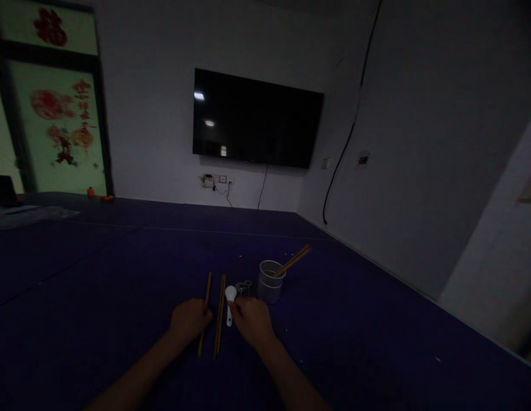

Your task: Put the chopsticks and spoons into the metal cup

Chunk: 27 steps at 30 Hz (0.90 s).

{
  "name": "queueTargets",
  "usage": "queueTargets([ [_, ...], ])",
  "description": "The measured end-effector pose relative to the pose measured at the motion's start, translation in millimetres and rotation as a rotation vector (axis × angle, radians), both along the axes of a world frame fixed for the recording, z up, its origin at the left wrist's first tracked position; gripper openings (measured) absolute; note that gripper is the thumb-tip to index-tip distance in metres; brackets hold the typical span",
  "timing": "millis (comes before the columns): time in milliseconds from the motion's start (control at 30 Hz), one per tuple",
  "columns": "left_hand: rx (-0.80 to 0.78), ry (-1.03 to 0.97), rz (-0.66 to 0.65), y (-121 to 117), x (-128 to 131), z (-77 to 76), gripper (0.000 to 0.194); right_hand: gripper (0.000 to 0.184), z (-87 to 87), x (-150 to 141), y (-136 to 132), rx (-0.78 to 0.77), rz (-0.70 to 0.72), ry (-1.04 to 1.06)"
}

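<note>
My left hand (pixel 190 319) is closed around a wooden chopstick (pixel 209 281) at about its middle; whether it is one or a pair pressed together I cannot tell. Just to its right, a pair of chopsticks (pixel 220 319) lies lengthwise on the purple surface. A white spoon (pixel 230 293) lies beside them, bowl pointing away from me. My right hand (pixel 253 321) has its fingers closed at the spoon's neck. Behind that hand, ring-like metal ends (pixel 244 286) show, their lower parts hidden. A grey metal cup (pixel 269 288) stands to the right, with chopsticks (pixel 294 260) leaning out of it.
The purple tabletop (pixel 355 342) reaches to the walls, with small white specks on it. Clear plastic (pixel 34 216) and a dark object (pixel 3 189) are at the far left. Small orange items (pixel 91 192) sit near the door. A black cable (pixel 345 148) hangs at the right.
</note>
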<state>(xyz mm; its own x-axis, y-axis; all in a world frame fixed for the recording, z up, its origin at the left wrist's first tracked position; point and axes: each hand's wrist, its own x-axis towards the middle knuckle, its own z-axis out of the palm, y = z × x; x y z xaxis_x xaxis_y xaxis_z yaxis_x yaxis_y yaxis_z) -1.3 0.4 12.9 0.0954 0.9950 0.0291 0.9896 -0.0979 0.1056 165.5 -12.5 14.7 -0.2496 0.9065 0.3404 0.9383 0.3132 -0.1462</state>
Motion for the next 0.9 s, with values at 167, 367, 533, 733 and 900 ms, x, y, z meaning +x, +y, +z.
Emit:
queueTargets([
  [167, -0.034, -0.01, -0.014, -1.1, 0.2, 2.4, 0.032, 0.036, -0.7, 0.4, 0.2, -0.007, 0.009, -0.009],
  [367, -0.008, 0.002, 0.01, -1.3, 0.9, 1.9, 0.031, 0.036, -0.8, 0.4, 1.0, -0.018, 0.003, -0.013],
  [533, -0.008, -0.019, -0.009, -2.5, 0.4, 2.7, 0.031, 0.035, 0.7, -0.3, 0.0, -0.014, -0.003, -0.002],
  [733, 0.019, -0.008, -0.019, -2.0, -1.3, 0.2, 0.032, 0.035, 1.9, -0.6, -0.8, -0.028, 0.002, 0.01],
  [900, 0.012, -0.021, -0.002, -1.1, -1.4, -3.3, 0.03, 0.035, 1.1, -0.5, -0.4, -0.026, -0.003, 0.006],
])
